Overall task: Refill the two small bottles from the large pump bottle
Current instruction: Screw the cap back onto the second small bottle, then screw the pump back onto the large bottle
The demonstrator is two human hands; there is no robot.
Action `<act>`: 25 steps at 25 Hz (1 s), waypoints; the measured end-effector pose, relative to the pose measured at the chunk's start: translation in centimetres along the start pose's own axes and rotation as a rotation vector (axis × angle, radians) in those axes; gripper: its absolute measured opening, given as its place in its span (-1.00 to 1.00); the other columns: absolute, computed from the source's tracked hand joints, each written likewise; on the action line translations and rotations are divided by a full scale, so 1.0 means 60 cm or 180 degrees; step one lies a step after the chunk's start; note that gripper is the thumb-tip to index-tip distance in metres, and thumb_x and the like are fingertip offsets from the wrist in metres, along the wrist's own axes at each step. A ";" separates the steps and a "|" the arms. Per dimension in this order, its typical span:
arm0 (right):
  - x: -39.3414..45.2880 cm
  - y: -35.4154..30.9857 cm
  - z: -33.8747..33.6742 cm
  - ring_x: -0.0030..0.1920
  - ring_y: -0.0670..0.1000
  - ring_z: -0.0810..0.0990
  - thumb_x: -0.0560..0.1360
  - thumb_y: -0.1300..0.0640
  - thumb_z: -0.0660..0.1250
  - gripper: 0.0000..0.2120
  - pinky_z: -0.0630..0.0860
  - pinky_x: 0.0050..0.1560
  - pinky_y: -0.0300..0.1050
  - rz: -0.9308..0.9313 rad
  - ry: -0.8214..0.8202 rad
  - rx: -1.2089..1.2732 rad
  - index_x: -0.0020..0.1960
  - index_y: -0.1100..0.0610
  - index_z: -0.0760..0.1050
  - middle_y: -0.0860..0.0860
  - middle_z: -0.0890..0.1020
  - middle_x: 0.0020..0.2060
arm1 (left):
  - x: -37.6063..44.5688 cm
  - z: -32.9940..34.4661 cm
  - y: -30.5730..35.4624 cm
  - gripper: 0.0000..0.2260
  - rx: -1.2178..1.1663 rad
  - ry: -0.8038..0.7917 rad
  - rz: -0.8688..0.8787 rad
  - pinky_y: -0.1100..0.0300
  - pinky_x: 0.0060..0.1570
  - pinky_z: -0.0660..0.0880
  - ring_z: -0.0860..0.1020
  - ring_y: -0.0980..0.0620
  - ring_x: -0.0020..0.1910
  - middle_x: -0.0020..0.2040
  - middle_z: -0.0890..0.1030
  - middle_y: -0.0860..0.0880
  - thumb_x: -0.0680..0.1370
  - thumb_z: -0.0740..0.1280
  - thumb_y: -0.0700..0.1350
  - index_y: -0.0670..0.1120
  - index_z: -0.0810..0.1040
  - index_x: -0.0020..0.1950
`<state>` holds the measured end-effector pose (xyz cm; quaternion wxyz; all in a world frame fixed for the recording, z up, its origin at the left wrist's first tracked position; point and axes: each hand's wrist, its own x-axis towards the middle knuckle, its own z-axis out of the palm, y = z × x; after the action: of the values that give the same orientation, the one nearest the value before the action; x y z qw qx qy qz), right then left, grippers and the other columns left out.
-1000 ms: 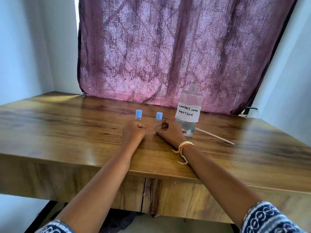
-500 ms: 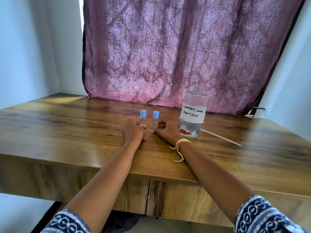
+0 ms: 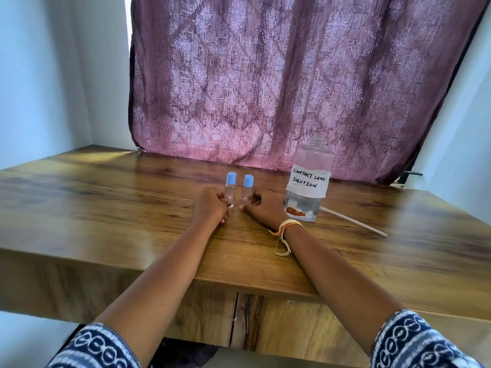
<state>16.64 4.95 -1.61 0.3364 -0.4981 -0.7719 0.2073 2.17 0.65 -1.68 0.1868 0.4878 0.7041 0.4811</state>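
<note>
"CONTACT LENS SOLUTION" handwritten on the large bottle's white label; small bottles' labels unreadable.

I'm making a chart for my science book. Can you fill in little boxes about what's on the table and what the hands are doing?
table: wooden table
small bottles: left small bottle and right small bottle, upright, side by side, blue caps on
big bottle: large bottle, upright, no cap, labelled "contact lens solution", little liquid
beside it: thin white tube lying flat
left hand: holds left small bottle
right hand: holds right small bottle
</note>
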 end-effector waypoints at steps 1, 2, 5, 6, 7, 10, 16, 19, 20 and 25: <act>0.001 0.000 0.000 -0.26 -0.17 0.50 0.41 0.08 0.45 -0.88 0.32 -0.32 -0.35 -0.0009 0.0011 -0.0009 -0.13 0.01 0.52 -0.12 0.57 -0.27 | 0.001 0.001 -0.001 -0.84 -0.0037 0.0007 -0.0028 0.25 -0.48 0.50 0.52 0.08 -0.58 -0.45 0.61 -0.06 0.54 0.33 -0.19 0.01 0.51 -0.21; 0.002 0.000 0.000 -0.28 -0.21 0.49 0.40 0.09 0.46 -0.86 0.31 -0.34 -0.40 -0.0015 0.0020 0.0000 -0.08 0.03 0.54 -0.15 0.56 -0.28 | 0.002 0.001 -0.002 -0.85 -0.0055 0.0020 -0.0042 0.26 -0.48 0.49 0.52 0.08 -0.58 -0.46 0.61 -0.06 0.54 0.33 -0.19 0.01 0.51 -0.20; -0.001 -0.002 -0.002 -0.29 -0.25 0.48 0.39 0.15 0.49 -0.76 0.31 -0.35 -0.47 0.0075 -0.0007 0.0211 -0.01 0.02 0.49 -0.22 0.51 -0.30 | -0.004 0.001 0.000 -0.88 -0.0045 0.0082 -0.0076 0.21 -0.45 0.54 0.53 0.06 -0.57 -0.45 0.60 -0.07 0.53 0.32 -0.22 -0.02 0.51 -0.17; -0.004 -0.002 -0.003 -0.28 -0.24 0.48 0.38 0.15 0.50 -0.71 0.35 -0.30 -0.44 0.0108 -0.0045 0.0251 0.01 0.02 0.45 -0.22 0.51 -0.28 | -0.008 0.001 0.001 -0.88 -0.0045 0.0127 -0.0101 0.16 -0.40 0.57 0.55 0.03 -0.54 -0.44 0.61 -0.08 0.52 0.33 -0.24 -0.05 0.50 -0.17; -0.009 -0.004 -0.005 -0.24 -0.21 0.50 0.37 0.13 0.51 -0.67 0.40 -0.23 -0.39 0.0137 -0.0087 0.0237 0.04 0.03 0.44 -0.19 0.52 -0.25 | -0.013 -0.001 0.003 -0.89 -0.0018 0.0188 -0.0143 0.11 -0.35 0.61 0.59 0.00 -0.49 -0.41 0.62 -0.10 0.50 0.34 -0.27 -0.08 0.50 -0.17; -0.021 0.001 -0.011 -0.05 -0.05 0.55 0.37 0.08 0.50 -0.48 0.53 0.06 -0.14 0.0250 -0.0152 0.0117 0.26 0.18 0.42 0.00 0.57 -0.08 | -0.026 -0.002 -0.001 -0.88 0.0112 0.0360 -0.0114 0.07 -0.25 0.60 0.63 -0.08 -0.29 -0.25 0.63 -0.12 0.41 0.35 -0.31 -0.11 0.49 -0.18; -0.086 0.015 -0.062 -0.01 -0.01 0.60 0.45 0.32 0.29 -0.73 0.49 0.03 -0.27 0.0095 0.0079 -0.0052 0.13 0.19 0.55 0.07 0.65 -0.03 | -0.076 -0.001 0.008 -0.91 -0.0150 0.0018 0.0314 0.24 -0.17 0.41 0.58 0.03 -0.14 -0.16 0.65 -0.04 0.42 0.40 -0.27 -0.10 0.63 -0.16; -0.121 0.028 -0.112 -0.23 0.06 0.64 0.42 0.42 0.27 -0.82 0.60 -0.15 -0.15 0.0198 0.0314 0.0479 -0.10 0.22 0.59 0.13 0.67 -0.21 | -0.111 0.035 0.043 -0.91 -0.0283 -0.0314 0.0527 0.26 -0.18 0.43 0.60 0.04 -0.11 -0.18 0.62 0.04 0.44 0.40 -0.21 -0.04 0.61 -0.12; -0.134 0.031 -0.129 -0.32 0.04 0.64 0.42 0.44 0.25 -0.81 0.61 -0.22 -0.12 0.0240 0.0360 0.0527 -0.16 0.23 0.59 0.12 0.67 -0.27 | -0.117 0.054 0.053 -0.90 -0.0293 -0.0428 0.0546 0.30 -0.24 0.40 0.59 0.04 -0.10 -0.18 0.60 0.05 0.44 0.40 -0.19 -0.04 0.60 -0.07; -0.147 0.079 -0.204 -0.46 0.05 0.60 0.38 0.42 0.24 -0.73 0.58 -0.36 -0.08 0.0393 0.0881 0.0163 -0.34 0.14 0.59 0.16 0.68 -0.38 | -0.132 0.122 0.117 -0.52 -0.0489 -0.0807 0.0593 0.24 -0.06 0.35 0.47 0.08 0.01 0.09 0.56 -0.01 0.40 0.51 -0.06 -0.14 0.47 0.26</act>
<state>30.97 -1.25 0.97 0.4387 -0.5597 -0.6805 0.1766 14.68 -2.15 -0.66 0.2655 0.5920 0.5878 0.4833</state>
